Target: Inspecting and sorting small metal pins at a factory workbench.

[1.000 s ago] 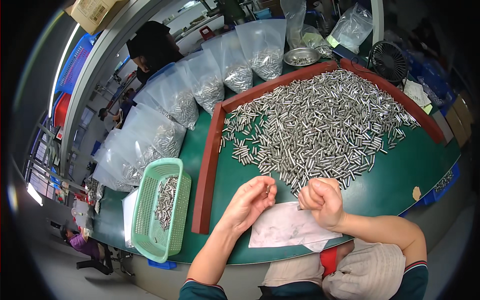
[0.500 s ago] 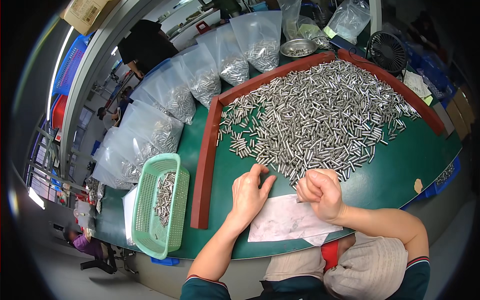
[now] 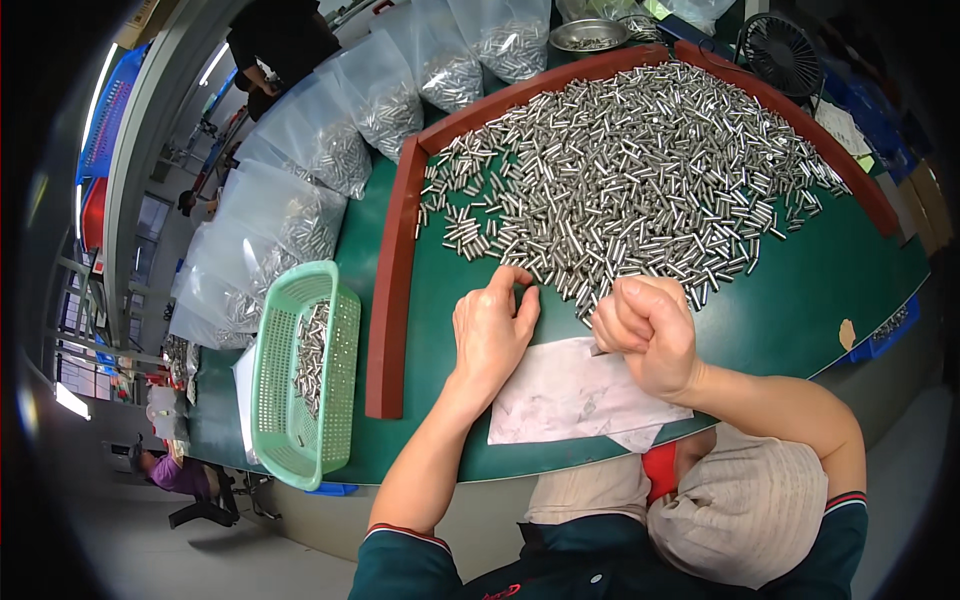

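A wide heap of small silvery metal pins [image 3: 620, 180] is spread over the green table [image 3: 780, 320]. At the heap's near edge is my left hand [image 3: 490, 330], its index finger and thumb apart and curved, with nothing visible between them; its other fingers are mostly hidden. My right hand [image 3: 650, 330] is closed in a fist just in front of the pins, above a stained whitish cloth [image 3: 560, 395]. A small grey end shows at the lower left of the fist, but what the fingers hold is hidden.
Red-brown bars [image 3: 395, 290] fence the heap at the left and back. A green basket [image 3: 345, 400] with some pins stands at the left. Behind it are several clear bags [image 3: 330, 140] of pins. A metal bowl [image 3: 590, 36] and a black fan [image 3: 780, 55] stand at the back.
The whole view has shifted, so the table and both hands appear higher in the picture. Both hands keep nearly the same pose and place beside the heap.
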Demonstrator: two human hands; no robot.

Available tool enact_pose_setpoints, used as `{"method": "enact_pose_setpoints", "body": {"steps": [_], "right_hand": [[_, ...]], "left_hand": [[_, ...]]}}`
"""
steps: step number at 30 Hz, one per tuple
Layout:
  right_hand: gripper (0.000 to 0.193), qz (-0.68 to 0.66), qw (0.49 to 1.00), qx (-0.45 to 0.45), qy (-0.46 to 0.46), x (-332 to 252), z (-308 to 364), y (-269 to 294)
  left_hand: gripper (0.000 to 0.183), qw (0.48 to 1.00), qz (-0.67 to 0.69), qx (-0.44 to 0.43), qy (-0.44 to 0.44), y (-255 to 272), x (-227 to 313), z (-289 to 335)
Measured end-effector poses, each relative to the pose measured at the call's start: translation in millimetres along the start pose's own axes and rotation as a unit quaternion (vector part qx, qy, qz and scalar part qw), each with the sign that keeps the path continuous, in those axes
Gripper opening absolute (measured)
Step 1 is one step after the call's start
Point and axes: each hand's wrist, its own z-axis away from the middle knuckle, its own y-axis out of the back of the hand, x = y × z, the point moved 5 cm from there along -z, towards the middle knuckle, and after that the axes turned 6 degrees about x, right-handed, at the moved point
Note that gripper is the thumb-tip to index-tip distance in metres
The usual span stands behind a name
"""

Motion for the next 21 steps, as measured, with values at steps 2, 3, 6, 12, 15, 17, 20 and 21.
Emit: {"method": "enact_pose_setpoints", "body": {"steps": [2,3,6,12,15,17,20,21], "right_hand": [[0.037,0.0,1.0,0.0,-0.004,1.0,-0.6,-0.7],[0.037,0.001,1.0,0.0,-0.005,1.6,-0.7,-1.1],[0.038,0.009,1.0,0.003,-0.003,-0.6,0.4,-0.7],[0.038,0.007,1.0,-0.001,-0.002,1.1,0.2,0.2],[0.038,0.019,1.0,0.007,-0.001,-0.4,0.2,0.6],[0.038,0.03,0.999,0.013,-0.002,-0.7,0.4,-0.7],[0.038,0.031,0.999,0.013,-0.002,-0.8,0.4,0.2],[0.038,0.021,1.0,0.007,-0.005,-0.8,0.6,0.3]], "left_hand": [[0.01,1.0,0.002,0.004,0.005,1.6,-2.6,0.2],[0.011,1.0,0.005,0.008,0.007,3.0,-3.1,0.3],[0.014,1.0,0.01,0.01,-0.004,2.8,0.8,-0.7],[0.017,0.999,0.002,0.017,-0.042,2.4,7.0,0.4],[0.018,1.0,-0.019,0.003,-0.017,2.3,4.7,0.7],[0.019,1.0,-0.013,0.016,-0.017,1.2,0.6,1.4],[0.02,0.999,-0.005,0.029,-0.012,0.4,-1.5,1.7],[0.02,1.0,-0.004,0.03,-0.007,0.0,-2.1,1.7]]}}
